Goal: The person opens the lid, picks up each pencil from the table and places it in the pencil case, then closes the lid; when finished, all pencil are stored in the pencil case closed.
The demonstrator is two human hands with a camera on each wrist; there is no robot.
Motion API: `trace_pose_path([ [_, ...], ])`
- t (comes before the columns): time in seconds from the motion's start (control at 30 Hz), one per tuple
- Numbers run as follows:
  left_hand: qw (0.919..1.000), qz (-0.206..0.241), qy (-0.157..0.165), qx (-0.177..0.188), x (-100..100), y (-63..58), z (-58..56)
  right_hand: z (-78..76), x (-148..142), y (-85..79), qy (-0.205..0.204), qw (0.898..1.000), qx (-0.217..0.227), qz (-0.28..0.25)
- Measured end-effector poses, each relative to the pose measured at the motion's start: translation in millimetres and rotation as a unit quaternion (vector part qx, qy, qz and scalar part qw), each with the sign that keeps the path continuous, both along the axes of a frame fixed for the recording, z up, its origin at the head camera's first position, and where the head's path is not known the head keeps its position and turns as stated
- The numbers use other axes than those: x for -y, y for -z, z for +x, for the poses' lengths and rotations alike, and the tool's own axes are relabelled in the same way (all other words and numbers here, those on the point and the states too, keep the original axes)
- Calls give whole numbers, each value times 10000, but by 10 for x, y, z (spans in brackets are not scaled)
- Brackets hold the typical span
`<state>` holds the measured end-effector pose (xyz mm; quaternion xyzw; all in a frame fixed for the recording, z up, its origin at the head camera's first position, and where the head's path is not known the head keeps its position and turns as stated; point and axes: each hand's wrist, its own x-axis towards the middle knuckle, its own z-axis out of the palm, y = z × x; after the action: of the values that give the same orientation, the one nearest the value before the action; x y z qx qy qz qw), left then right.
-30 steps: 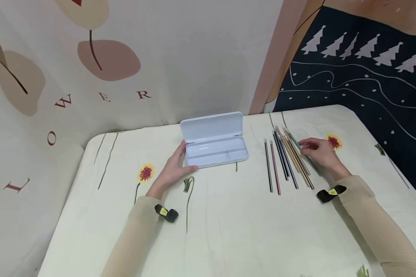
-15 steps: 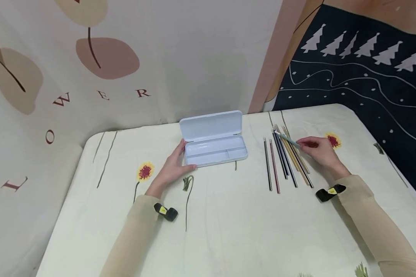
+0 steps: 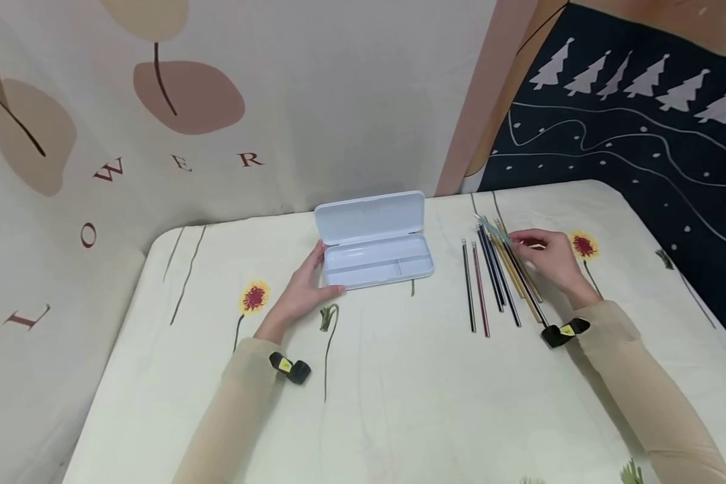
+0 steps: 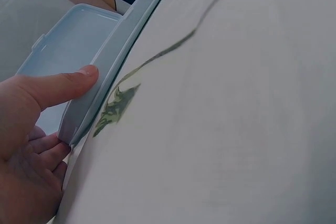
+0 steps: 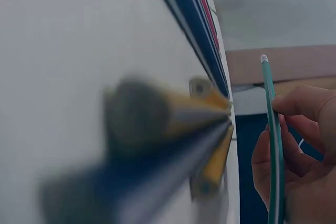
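The light blue pencil case [image 3: 363, 260] lies open on the table, its lid [image 3: 370, 218] raised at the back and its compartments bare. My left hand [image 3: 301, 294] grips its left end; in the left wrist view the thumb presses the front wall [image 4: 118, 59] while the fingers sit at the corner. Over on the right, my right hand [image 3: 544, 257] pinches a green pencil [image 5: 274, 145] between thumb and fingers. That pencil is raised and tilted, its white-tipped end pointing up and left above the other pencils.
Several blue and gold pencils [image 3: 501, 275] lie in a loose bundle under the right hand. A dark pencil [image 3: 469, 289] and a red pencil [image 3: 480, 292] lie apart on its left. The flower-printed tablecloth [image 3: 399, 376] covers the table, and a fabric backdrop [image 3: 351, 134] rises behind.
The right hand has lifted the green pencil off the table beside the bundle, turned it and moved slightly left. The left hand stays at the pencil case.
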<state>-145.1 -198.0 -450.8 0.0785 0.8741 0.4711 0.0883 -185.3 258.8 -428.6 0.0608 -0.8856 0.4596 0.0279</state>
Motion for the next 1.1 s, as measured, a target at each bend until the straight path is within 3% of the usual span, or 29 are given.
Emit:
trace_pose_path([
  [0.4, 10000, -22, -29, 54, -4, 3, -6, -121, 245, -18, -492, 9979, -343, -249],
  [0.7, 10000, 82, -24, -7, 4, 19, -10, -159, 369, -39, -808, 9951, -241, -526],
  [1.1, 9999, 87, 9, 61, 4, 26, -21, -167, 571, -43, -926, 9935, 37, -660],
])
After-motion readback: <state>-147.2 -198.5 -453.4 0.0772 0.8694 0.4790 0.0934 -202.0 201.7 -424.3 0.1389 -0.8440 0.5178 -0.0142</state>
